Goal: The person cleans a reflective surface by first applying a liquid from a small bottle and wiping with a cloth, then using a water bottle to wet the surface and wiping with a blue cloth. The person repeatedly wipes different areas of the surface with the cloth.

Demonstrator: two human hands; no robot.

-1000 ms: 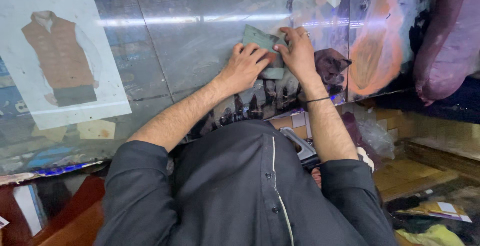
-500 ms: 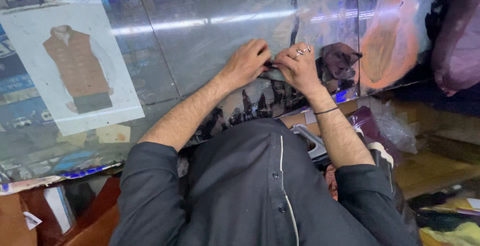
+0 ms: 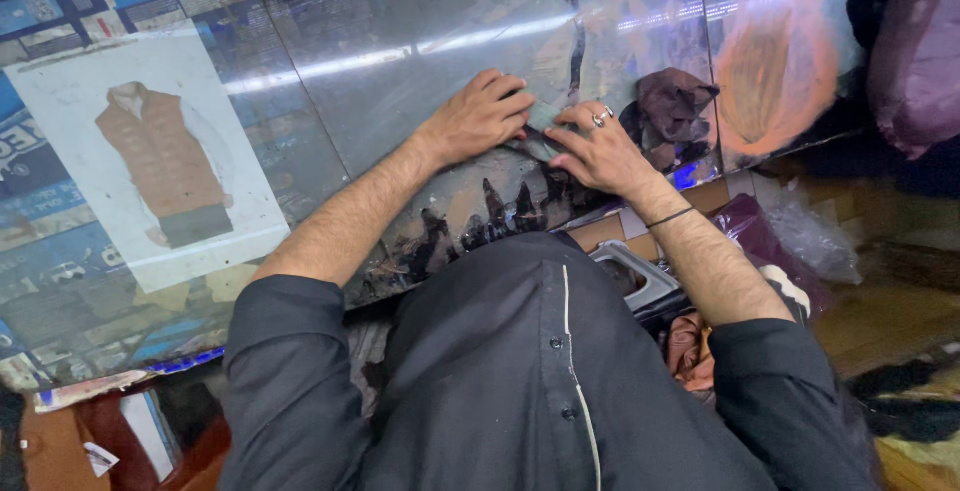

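Far left: a white picture sheet (image 3: 150,166) lies under the shiny glass top (image 3: 400,31). It shows a brown vest with no sleeves. It is well apart from both hands.
Glass top: it is wide and shiny, with a long streak of light across it. Many coloured pictures lie under it.
Left hand: the left hand (image 3: 480,116) lies palm down on the glass. Its fingers are bent and press down on a small greenish-grey piece (image 3: 545,121). It is pressing, not making a fist.
Small piece: it lies flat on the glass, right between the two hands, and both touch it. Most of it is hidden by fingers, so what it is cannot be told.
Right hand: the right hand (image 3: 600,151) is just beside the left one. Its fingers are spread and curled, with the tips on the small piece. One finger has a ring (image 3: 600,119). A thin dark band (image 3: 670,217) goes round the wrist.
Just past the right hand: a crumpled brown cloth (image 3: 675,101) sits on the glass, close by but not touching the hand.
Far right: a clear plastic bag (image 3: 810,236) lies lower down, past the edge of the glass.
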